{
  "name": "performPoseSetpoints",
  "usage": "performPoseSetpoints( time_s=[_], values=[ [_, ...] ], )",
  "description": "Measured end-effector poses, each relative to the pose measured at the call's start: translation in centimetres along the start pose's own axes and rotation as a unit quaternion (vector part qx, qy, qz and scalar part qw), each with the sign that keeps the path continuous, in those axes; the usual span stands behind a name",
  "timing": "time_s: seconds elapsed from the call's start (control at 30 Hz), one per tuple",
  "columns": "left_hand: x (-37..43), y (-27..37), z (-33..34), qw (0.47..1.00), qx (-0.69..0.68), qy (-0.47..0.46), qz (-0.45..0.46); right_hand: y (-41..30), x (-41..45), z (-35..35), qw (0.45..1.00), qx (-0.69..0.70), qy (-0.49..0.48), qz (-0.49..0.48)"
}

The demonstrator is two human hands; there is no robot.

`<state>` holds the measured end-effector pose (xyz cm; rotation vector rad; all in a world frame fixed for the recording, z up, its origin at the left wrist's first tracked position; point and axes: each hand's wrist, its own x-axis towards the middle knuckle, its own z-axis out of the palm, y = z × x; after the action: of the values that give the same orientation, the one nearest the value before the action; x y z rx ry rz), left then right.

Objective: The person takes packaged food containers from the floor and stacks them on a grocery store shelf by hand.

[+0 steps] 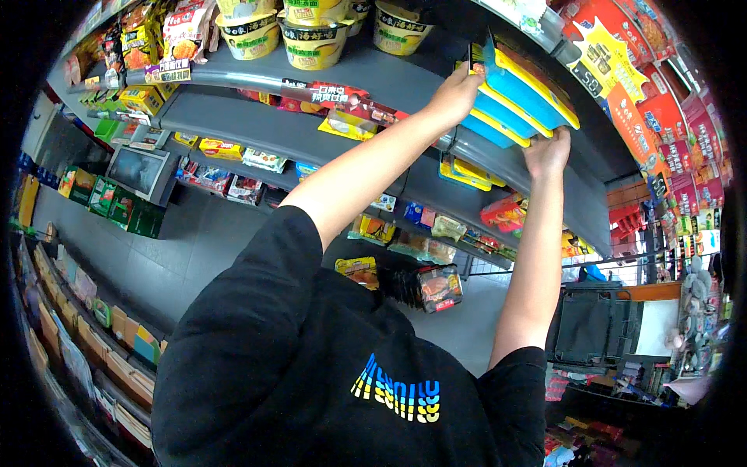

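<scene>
Several blue packages with yellow edges (pixel 513 99) stand in a row on the upper grey shelf, on the right. My left hand (pixel 458 96) holds the left end of the row, with the fingertips partly behind the packages. My right hand (pixel 548 153) is under the near right corner of the packages, palm up, its fingers partly hidden by them. Left of them on the shelf are paper cups of instant noodles (pixel 312 44), some stacked, and a single noodle cup (pixel 400 29).
The curved front edge of the shelf (pixel 251 82) runs below my arms. Lower shelves hold yellow packets (pixel 347 125) and boxed snacks (pixel 220 148). Red noodle packs (pixel 665 111) hang at right with price signs. A black folding chair (pixel 586 324) stands lower right; a monitor (pixel 138 170) is at left.
</scene>
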<state>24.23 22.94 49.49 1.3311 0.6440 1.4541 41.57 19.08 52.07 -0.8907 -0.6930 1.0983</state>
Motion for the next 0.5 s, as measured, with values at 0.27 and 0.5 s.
performPoseSetpoints(
  time_s=[0.27,0.5],
  values=[
    [0.9,-0.8,0.5,0.998,0.010,0.022,-0.051,-0.4,0.6,-1.0,1.000,0.014,-0.016,-0.007],
    [0.6,-1.3,0.7,0.995,0.094,0.017,-0.016,0.4,1.5,-3.4,0.999,-0.008,-0.042,0.017]
  ],
)
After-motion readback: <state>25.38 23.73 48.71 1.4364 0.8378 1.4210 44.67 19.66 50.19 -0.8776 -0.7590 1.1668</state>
